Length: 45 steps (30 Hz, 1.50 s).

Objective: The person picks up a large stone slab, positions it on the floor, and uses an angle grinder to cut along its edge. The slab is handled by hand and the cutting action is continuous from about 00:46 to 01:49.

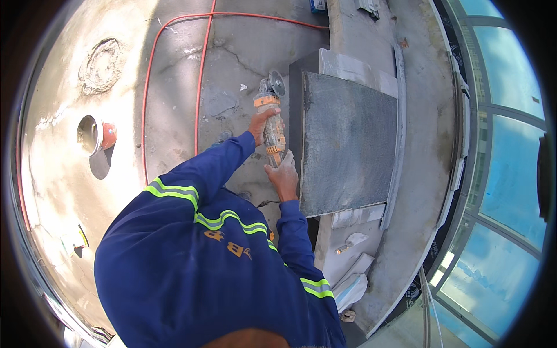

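Observation:
Both my hands are closed around a dusty orange-and-grey angle grinder (273,130). My left hand (260,126) wraps its body just behind the head, and my right hand (283,177) grips the rear end. The grinder's round disc (277,84) points away from me, beside the far left corner of a large dark grey stone slab (351,145). A gap shows between disc and slab; whether the disc spins, I cannot tell. The slab lies on a raised ledge, to the right of my hands.
Red hoses (202,75) cross the concrete floor to the left and ahead. A bucket (109,136) stands at far left. On the ledge near the slab lie a trowel (355,239) and a white bag (351,292). Glass panels (513,168) line the right side.

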Tool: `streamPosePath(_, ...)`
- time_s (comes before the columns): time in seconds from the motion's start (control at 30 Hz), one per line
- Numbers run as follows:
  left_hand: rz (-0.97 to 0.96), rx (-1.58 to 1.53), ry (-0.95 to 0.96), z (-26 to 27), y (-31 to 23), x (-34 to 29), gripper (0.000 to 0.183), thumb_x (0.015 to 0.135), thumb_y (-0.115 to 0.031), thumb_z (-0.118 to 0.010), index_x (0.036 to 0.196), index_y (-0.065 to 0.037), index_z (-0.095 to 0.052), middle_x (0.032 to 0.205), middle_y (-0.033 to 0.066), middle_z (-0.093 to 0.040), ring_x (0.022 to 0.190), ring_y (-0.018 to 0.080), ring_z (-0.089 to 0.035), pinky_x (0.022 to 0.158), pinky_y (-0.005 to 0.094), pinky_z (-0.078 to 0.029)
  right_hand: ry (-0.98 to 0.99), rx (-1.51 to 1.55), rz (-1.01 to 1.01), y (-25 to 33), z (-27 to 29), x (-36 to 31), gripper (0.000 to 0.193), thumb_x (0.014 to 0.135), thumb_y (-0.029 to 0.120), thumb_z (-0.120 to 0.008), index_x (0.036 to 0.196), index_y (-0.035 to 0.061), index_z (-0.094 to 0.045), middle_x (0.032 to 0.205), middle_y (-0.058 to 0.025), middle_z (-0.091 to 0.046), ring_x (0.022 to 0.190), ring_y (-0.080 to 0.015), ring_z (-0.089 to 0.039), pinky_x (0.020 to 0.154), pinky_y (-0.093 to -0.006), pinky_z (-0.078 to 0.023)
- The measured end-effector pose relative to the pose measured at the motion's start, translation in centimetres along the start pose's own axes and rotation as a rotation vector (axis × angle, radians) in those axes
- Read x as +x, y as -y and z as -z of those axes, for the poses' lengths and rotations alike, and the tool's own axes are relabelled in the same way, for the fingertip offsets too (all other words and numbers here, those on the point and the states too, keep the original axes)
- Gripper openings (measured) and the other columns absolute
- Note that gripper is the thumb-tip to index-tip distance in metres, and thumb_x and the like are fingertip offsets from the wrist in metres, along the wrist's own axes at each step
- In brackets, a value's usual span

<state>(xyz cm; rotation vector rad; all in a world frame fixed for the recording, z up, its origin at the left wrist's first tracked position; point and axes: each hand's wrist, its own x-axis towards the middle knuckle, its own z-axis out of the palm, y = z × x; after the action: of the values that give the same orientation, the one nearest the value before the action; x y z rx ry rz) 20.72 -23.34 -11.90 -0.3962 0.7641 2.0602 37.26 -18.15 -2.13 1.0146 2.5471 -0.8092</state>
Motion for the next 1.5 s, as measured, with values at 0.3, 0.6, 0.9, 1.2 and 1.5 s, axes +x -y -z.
streamPosePath(0.3,0.003,0.034,0.111,-1.9,-5.5,9.9,0.040,0.084,-0.027,-0.082,0.111,-0.004,-0.062,0.094,0.0112,-0.069,0.085,0.0241,-0.073,0.073,0.0395,-0.062,-0.261,-0.206,-0.086,4.8,-1.6,12.2,0.049,0.080,0.035,-0.075,0.104,-0.0022,-0.053,0.085,-0.0266,-0.070,0.082,-0.0458,-0.071,0.075,-0.0527,-0.057)
streamPosePath(0.6,0.065,0.001,0.079,-0.9,-4.5,14.0,0.053,0.083,-0.025,-0.081,0.125,0.000,-0.058,0.107,0.0160,-0.069,0.109,0.0282,-0.068,0.089,0.0470,-0.060,-0.261,-0.242,-0.106,3.8,-2.4,15.2,0.042,0.080,0.032,-0.072,0.099,-0.0009,-0.052,0.082,-0.0252,-0.070,0.079,-0.0457,-0.070,0.073,-0.0540,-0.056)
streamPosePath(0.9,0.047,-0.012,0.234,-0.2,-3.2,15.8,0.078,0.084,-0.025,-0.080,0.145,0.005,-0.042,0.132,0.0275,-0.060,0.124,0.0357,-0.061,0.098,0.0508,-0.057,-0.338,-0.215,-0.125,2.0,-4.7,16.8,0.042,0.081,0.031,-0.071,0.100,-0.0011,-0.050,0.085,-0.0256,-0.069,0.079,-0.0477,-0.068,0.072,-0.0547,-0.054)
streamPosePath(1.2,0.001,-0.061,0.226,-0.3,-1.9,16.0,0.077,0.083,-0.026,-0.081,0.145,0.001,-0.043,0.128,0.0277,-0.062,0.119,0.0357,-0.064,0.095,0.0509,-0.058,-0.347,-0.212,-0.058,0.8,-3.7,17.0,0.041,0.079,0.029,-0.072,0.098,-0.0012,-0.050,0.082,-0.0270,-0.067,0.079,-0.0486,-0.067,0.072,-0.0559,-0.053)
streamPosePath(1.5,-0.014,-0.047,0.196,-0.4,-1.9,16.0,0.076,0.082,-0.027,-0.082,0.143,0.001,-0.045,0.128,0.0275,-0.063,0.117,0.0361,-0.065,0.097,0.0522,-0.056,-0.295,-0.207,-0.093,1.1,-3.1,17.2,0.041,0.079,0.028,-0.073,0.098,-0.0008,-0.051,0.085,-0.0270,-0.068,0.084,-0.0488,-0.068,0.077,-0.0553,-0.054)
